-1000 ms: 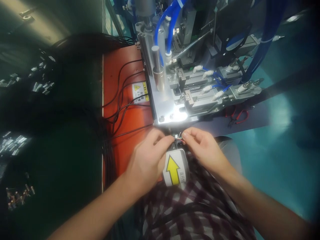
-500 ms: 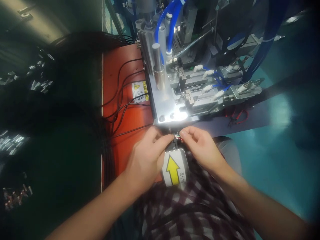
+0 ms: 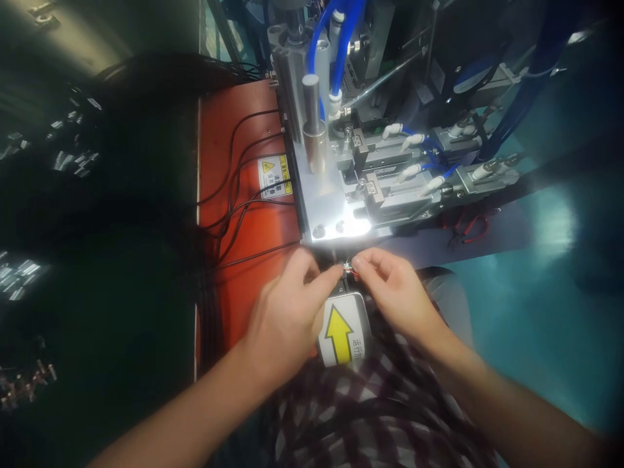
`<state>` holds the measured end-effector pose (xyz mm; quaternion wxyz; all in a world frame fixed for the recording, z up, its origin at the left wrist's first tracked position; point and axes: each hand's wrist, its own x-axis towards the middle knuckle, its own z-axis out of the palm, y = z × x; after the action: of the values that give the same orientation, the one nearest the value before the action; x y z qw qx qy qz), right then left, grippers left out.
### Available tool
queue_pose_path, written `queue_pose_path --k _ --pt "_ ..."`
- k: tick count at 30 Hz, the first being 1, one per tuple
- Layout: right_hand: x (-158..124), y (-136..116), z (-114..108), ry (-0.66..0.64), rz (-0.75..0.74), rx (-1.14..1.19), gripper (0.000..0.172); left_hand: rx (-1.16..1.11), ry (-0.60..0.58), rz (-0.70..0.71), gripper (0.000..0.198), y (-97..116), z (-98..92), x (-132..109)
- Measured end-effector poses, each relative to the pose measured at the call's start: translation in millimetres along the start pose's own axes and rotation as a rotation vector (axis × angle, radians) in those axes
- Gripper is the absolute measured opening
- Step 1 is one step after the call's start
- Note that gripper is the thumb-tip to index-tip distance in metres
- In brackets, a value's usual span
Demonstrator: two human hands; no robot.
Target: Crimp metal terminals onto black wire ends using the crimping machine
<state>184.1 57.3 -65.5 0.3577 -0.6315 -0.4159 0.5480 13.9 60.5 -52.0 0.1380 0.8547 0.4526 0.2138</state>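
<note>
Head cam: my L hand (image 3: 295,302) pinches tiny whitish-silver part (image 3: 347,267), R hand (image 3: 397,283) pinches thin red wire (image 3: 355,276), nr white yellow-arrow plate (image 3: 342,331).

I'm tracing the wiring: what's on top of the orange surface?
Black cables and a warning label lie on the orange surface; the left hand covers part of it, so anything there can't be seen.
</note>
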Motion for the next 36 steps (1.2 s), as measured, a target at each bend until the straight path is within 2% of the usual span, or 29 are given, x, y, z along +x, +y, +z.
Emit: queue_pose_path --k 3,10,16,18,28,30,34,36 --pt "0.4 0.8 0.5 0.003 -0.010 -0.026 0.021 0.030 0.007 0.032 0.029 -0.1 0.0 0.2" --pt "-2.6 7.5 1.5 0.058 -0.143 -0.141 0.021 0.045 -0.014 0.039 0.030 -0.2 0.6 -2.4" --pt "0.1 4.0 1.0 0.007 -0.026 -0.064 0.024 0.057 0.002 0.032 0.031 1.7 1.0 -1.7" --pt "0.1 2.6 1.8 0.010 -0.029 -0.067 0.024 0.079 0.002 0.044 0.032 2.2 0.6 -1.0" --pt "-4.6 10.1 5.1 0.117 -0.216 -0.239 0.017 0.155 -0.023 0.083 0.030 2.9 -0.8 -2.7" --pt "-3.9 7.4 4.2 0.090 -0.160 -0.193 0.019 0.160 -0.018 0.091 0.030 3.3 -0.8 -2.8" --pt "-1.7 1.9 2.9 -0.043 0.054 -0.035 0.025 0.138 -0.006 0.098 0.030 2.6 -0.1 -2.1" --pt "-1.1 3.3 3.4 -0.019 0.012 -0.035 0.024 0.117 0.002 0.097 0.029 2.3 -0.2 -1.4"
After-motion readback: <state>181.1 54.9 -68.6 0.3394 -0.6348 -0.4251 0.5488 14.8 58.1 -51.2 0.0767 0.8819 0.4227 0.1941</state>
